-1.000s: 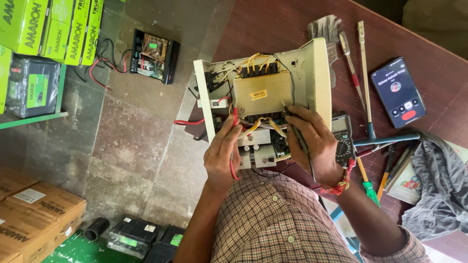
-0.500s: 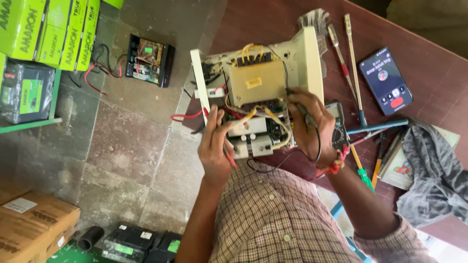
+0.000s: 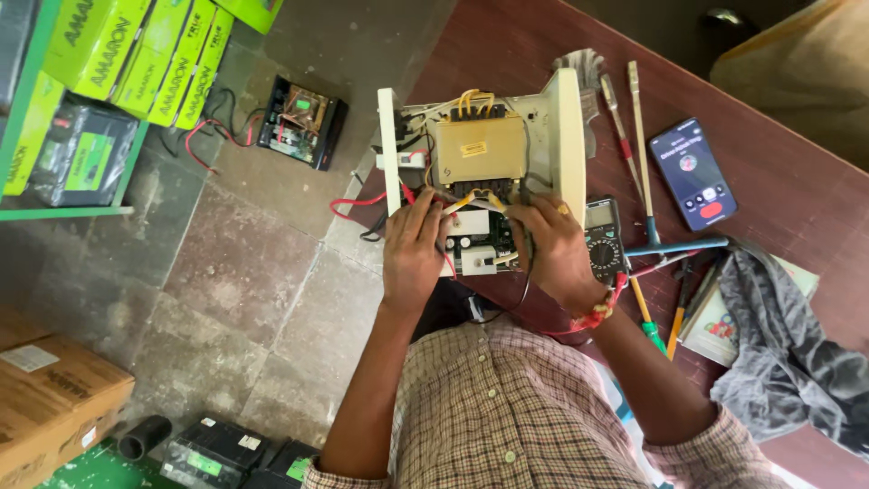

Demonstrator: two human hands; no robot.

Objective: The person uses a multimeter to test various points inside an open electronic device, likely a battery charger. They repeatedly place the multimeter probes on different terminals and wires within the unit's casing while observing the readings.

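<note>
Wiring step in hand: left hand (image 3: 414,258) pinching red and yellow leads, opened power unit (image 3: 480,181) at desk (image 3: 525,54) left edge, right hand (image 3: 548,249) curled round black probe lead; next, steadying contact.

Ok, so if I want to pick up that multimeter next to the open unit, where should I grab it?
Probably by the multimeter's long side edges, coming straight down from above. It lies flat on the table, dial up. The right hand covers its left edge and tools crowd its right side, so clear those first.
</note>
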